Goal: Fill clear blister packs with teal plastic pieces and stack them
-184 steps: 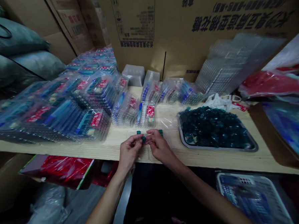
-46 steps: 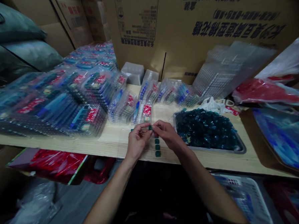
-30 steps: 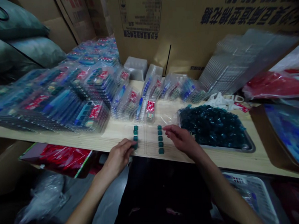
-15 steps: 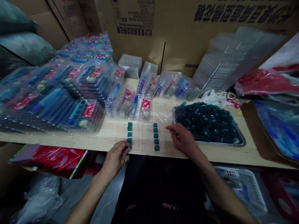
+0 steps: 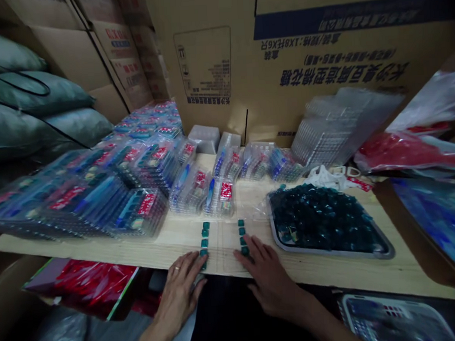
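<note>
Two columns of small dark green squares stand on the wooden table in front of me: a left column [image 5: 204, 233] and a right column [image 5: 242, 231]. Thin clear plastic [image 5: 224, 244] lies around and between them. My left hand [image 5: 180, 285] rests at the near end of the left column, fingers stretched out and fingertips on the lowest squares. Over the near part of the right column lies my right hand [image 5: 269, 277], fingers spread, touching squares and partly covering them. Neither hand shows anything gripped. Right of them, a grey-rimmed tray [image 5: 317, 219] is heaped with similar dark green pieces.
Stacked filled clear packs [image 5: 149, 210] cover the left of the table; smaller stacks [image 5: 219, 196] stand ahead. Behind are empty clear trays [image 5: 319, 130] and a large cardboard box [image 5: 206, 49]. A box of blue packets [image 5: 439, 215] stands right, a red-filled box [image 5: 92, 284] below left.
My right hand has moved left from beside the big tray onto the right column. My left hand stays at the left column, its fingers now more stretched. The view has tilted up.
</note>
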`<state>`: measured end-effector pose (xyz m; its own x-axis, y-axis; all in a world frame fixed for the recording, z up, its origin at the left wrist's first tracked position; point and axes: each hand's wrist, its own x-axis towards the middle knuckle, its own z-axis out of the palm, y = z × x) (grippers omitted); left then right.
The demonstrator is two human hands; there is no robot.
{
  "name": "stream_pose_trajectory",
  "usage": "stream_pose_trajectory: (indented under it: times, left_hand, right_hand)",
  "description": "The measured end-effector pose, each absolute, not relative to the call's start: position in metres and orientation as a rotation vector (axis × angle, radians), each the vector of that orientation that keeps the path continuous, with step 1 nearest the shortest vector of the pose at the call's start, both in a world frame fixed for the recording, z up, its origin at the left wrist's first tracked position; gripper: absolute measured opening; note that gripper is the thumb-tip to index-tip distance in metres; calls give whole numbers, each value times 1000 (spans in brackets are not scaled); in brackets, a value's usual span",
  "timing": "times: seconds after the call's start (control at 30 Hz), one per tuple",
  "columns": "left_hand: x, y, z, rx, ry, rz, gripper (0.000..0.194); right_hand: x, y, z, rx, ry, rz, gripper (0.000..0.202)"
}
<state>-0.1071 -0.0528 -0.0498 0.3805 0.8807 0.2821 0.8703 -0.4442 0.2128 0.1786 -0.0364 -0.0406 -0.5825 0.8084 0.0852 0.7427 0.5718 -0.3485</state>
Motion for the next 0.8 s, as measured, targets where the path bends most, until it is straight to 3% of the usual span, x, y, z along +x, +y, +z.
stream_pose_trajectory:
  times: [0.27, 0.53, 0.67, 0.8]
  left_hand:
    - [-98, -53, -31, 2526, 1617, 662, 67]
    - [-87, -13, 7, 2035, 1690, 1278, 27]
    - [-69, 10, 7, 1829, 1689, 1120, 27]
    - [-41, 38, -8, 2199, 1765, 952, 37]
  right_hand:
    - [190, -50, -64, -1194, -2535, 217, 54]
    - [202, -58, -6, -979, -2238, 91, 61]
    - [206, -30, 35, -1007, -2153, 176, 54]
    - [212, 33, 66, -1055, -2049, 333, 36]
